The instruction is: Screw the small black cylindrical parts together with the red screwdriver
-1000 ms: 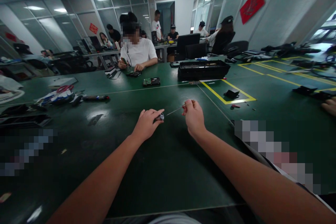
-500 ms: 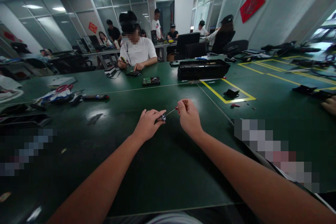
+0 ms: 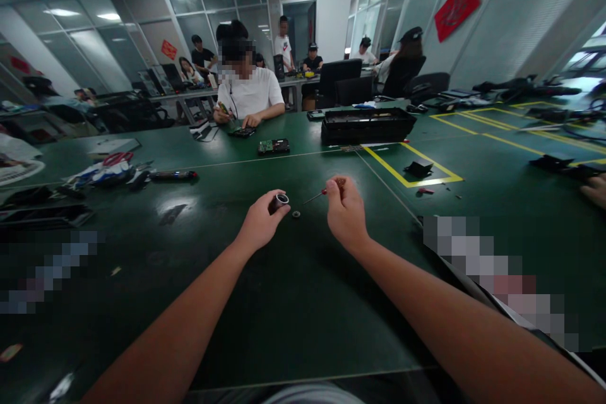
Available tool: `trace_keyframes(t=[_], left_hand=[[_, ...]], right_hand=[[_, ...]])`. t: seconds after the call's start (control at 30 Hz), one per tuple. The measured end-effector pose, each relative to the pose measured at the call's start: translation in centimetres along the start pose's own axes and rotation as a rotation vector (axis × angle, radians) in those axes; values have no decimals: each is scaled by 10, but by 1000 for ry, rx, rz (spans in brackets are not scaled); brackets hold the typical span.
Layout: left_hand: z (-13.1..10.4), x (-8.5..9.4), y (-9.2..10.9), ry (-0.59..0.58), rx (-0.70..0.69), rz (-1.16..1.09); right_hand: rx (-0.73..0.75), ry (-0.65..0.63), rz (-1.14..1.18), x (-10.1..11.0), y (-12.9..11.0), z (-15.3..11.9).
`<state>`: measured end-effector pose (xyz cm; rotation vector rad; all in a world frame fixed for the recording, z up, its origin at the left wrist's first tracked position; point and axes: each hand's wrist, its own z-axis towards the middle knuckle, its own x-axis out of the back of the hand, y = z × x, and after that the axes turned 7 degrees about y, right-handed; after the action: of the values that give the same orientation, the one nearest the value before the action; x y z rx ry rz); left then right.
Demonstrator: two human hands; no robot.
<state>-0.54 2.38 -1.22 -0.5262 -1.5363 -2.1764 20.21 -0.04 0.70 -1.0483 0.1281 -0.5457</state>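
Note:
My left hand [image 3: 260,222] is closed around a small dark cylinder [image 3: 280,201], whose open end with a pale rim faces up and to the right. Just right of it, a small round grey piece [image 3: 296,214] lies on the green table [image 3: 293,322]. In my right hand [image 3: 346,209] is a screwdriver [image 3: 324,192] with a reddish handle, pinched between thumb and fingers. Its thin shaft points left and down toward the round piece, and the tip stands apart from the cylinder. My fingers hide most of the handle.
Across the table a person in a white shirt works on a dark device. A circuit board [image 3: 273,146], a long black housing [image 3: 368,125] and a black bracket [image 3: 418,168] lie ahead. Cables, gloves and a dark pen-like tool [image 3: 173,175] are at left. Another person's hand [image 3: 595,190] shows at right.
The round piece has come out of the cylinder's end onto the table. My left hand has tilted the cylinder up and shifted left; the screwdriver has drawn back slightly right.

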Motion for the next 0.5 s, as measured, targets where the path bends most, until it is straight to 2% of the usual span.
trace_keyframes(t=[0.1,0.17,0.27,0.37,0.5], left_hand=[[8,2,-1,38,192,-322],[12,6,4,58,270,-476],[14,15,19,27,325,-521],[16,21,33,-116,261,-192],[23,14,37,-286,35,353]], right_hand=[[11,-3,14,1,1,0],[14,4,17,0,2,1],[17,14,17,-1,5,2],[28,15,24,-2,7,2],[32,8,29,-3,8,2]])
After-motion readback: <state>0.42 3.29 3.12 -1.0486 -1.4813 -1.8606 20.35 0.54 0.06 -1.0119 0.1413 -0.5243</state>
